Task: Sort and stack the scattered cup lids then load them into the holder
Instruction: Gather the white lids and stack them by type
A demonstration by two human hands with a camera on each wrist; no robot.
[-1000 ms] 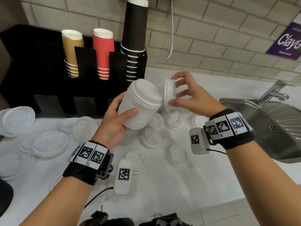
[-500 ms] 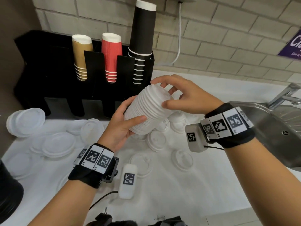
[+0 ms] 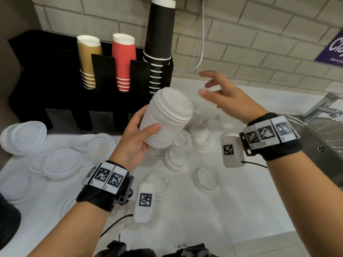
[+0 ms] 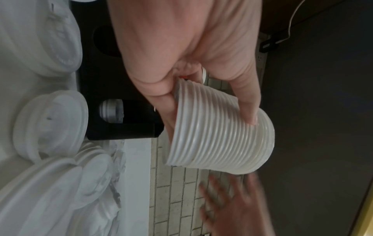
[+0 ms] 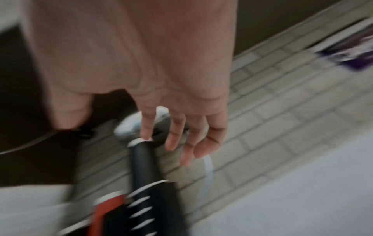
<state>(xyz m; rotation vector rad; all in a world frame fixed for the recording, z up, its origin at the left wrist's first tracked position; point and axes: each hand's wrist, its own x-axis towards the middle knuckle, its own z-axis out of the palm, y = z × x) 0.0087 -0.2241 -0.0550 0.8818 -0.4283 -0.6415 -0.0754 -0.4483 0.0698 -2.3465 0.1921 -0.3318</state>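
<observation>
Where it capped the lid stack, the right hand has lifted clear.

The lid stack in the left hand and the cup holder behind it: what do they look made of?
Lid stack, gripped by the left hand: likely thin moulded plastic, matte white, faintly translucent at the ribbed edges in the left wrist view. Cup holder: rigid flat black panels, probably acrylic or painted metal; the look cannot settle which.

place: café or canteen drinks counter | evidence: black cup holder stood against the brick wall, loaded with paper cups | right of holder: steel sink with tap | before holder: white lids lay scattered
</observation>
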